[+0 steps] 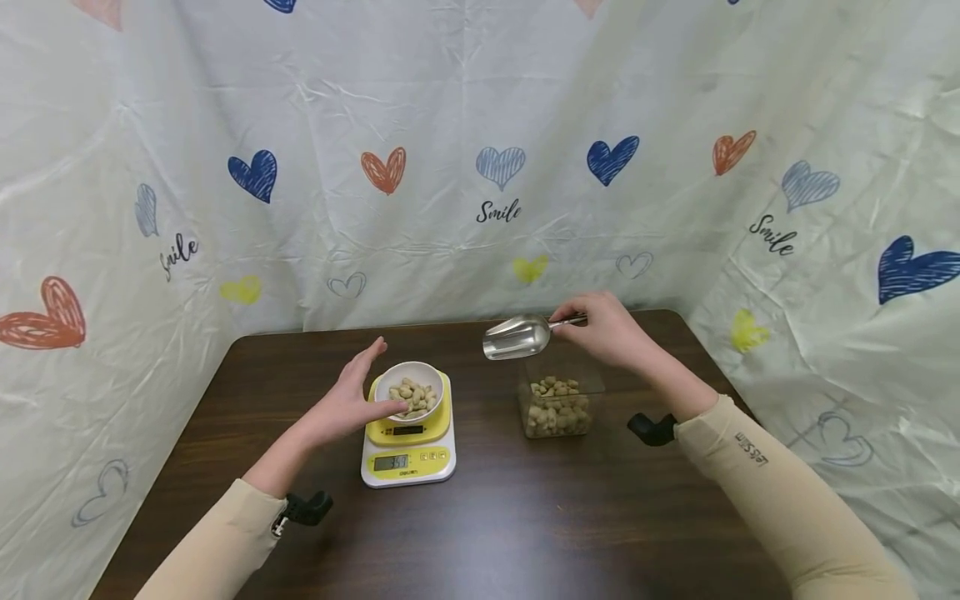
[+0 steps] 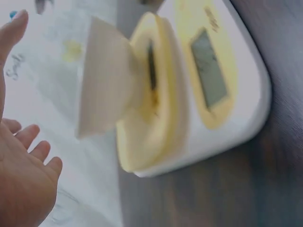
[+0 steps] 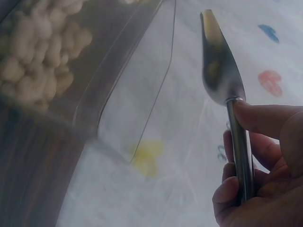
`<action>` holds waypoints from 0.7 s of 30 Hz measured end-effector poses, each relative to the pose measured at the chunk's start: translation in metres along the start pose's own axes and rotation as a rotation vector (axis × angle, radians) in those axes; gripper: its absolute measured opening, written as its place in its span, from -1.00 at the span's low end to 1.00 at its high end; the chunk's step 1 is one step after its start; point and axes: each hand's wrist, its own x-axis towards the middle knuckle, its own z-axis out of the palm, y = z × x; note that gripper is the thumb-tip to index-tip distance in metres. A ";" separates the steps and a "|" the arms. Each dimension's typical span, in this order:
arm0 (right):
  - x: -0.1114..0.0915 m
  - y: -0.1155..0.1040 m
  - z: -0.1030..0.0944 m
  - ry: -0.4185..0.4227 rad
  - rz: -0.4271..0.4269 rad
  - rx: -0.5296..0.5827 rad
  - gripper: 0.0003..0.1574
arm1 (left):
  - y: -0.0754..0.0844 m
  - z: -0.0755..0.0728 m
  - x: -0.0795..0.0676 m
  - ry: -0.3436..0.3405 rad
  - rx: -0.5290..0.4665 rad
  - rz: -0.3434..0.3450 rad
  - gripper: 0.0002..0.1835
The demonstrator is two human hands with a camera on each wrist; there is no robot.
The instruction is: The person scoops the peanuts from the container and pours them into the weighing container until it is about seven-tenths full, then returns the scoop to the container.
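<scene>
My right hand grips the handle of a metal scoop, held above a clear plastic container of peanuts. In the head view the scoop's bowl looks bare, its mouth facing left. My left hand has its fingers spread beside a white bowl, the thumb overlapping the bowl's rim in the head view. Peanuts lie in that bowl, which stands on a yellow and white kitchen scale. The left wrist view shows the left palm apart from the bowl, holding nothing.
Everything stands on a dark brown wooden table. A white curtain printed with hearts hangs behind it and along both sides. Black wrist cameras are strapped near both sleeves.
</scene>
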 end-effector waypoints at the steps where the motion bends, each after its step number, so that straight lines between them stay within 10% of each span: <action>1: -0.001 0.002 -0.002 0.003 -0.003 0.000 -0.83 | 0.004 -0.001 0.001 -0.003 0.002 0.016 0.13; 12: -0.017 0.025 -0.027 0.046 0.004 -0.053 -0.82 | 0.078 0.015 0.005 -0.074 -0.033 0.115 0.05; 21: -0.025 0.039 -0.037 0.058 0.007 -0.106 -0.83 | 0.096 0.053 0.025 -0.107 -0.044 0.200 0.09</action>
